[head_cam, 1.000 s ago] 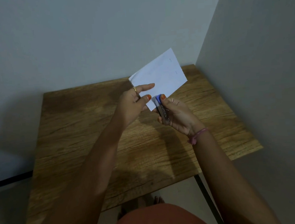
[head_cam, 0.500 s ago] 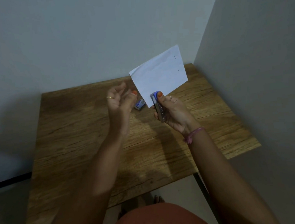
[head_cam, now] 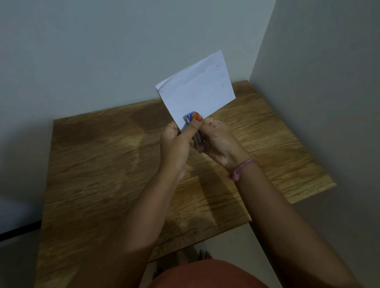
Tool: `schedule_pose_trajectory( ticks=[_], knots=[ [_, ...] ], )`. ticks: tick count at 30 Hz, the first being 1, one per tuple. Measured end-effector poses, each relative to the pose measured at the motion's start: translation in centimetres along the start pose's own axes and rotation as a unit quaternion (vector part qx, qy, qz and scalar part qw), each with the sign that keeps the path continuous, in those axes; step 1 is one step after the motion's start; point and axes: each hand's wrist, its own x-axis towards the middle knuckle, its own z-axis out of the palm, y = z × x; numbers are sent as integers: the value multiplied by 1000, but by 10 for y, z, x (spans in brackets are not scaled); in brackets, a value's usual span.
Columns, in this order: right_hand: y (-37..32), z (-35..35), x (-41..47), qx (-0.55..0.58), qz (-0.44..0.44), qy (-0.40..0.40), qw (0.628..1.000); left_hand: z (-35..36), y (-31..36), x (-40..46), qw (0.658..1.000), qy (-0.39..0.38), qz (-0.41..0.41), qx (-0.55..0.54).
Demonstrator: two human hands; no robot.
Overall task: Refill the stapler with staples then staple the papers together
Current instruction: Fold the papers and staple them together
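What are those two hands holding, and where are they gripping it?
Both hands grip the stapler around its body, thumbs on its blue front end, which clamps the papers at their lower edge.

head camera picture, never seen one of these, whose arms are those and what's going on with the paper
The picture comes from a wide-angle camera worn on a person's head, looking forward and down, so the two arms reaching in from below are that person's own. There is no robot here.

Both hands are raised above a wooden table that sits in a corner between two plain walls. The right hand grips a small stapler with a blue top. The left hand is closed in beside it, its thumb pressing near the stapler's blue end.

The stapler is clamped on the lower corner of a few white papers, which stick up above the hands. Small dark marks near the papers' right edge look like staples already put in, though they are too small to be sure.

Whatever lies on the table under the hands is hidden.
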Motion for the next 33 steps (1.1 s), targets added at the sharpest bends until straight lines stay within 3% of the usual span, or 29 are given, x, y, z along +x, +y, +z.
schedule_pose_trajectory(
  ticks=[8,12,15,22,33],
  knots=[
    [9,16,1,22,-37,22,999,-3,-2,1,999,34,-19,-27],
    [11,17,0,23,-43,21,999,-10,-1,2,999,-16,-29,-40],
    [6,14,-1,21,-25,10,999,-15,4,5,997,-45,-24,-56],
    [-6,1,3,39,16,-28,999,-19,11,12,993,-6,-14,-113],
    [-12,-10,12,90,22,-18,995,-30,18,20,999,11,24,-29]
  ],
)
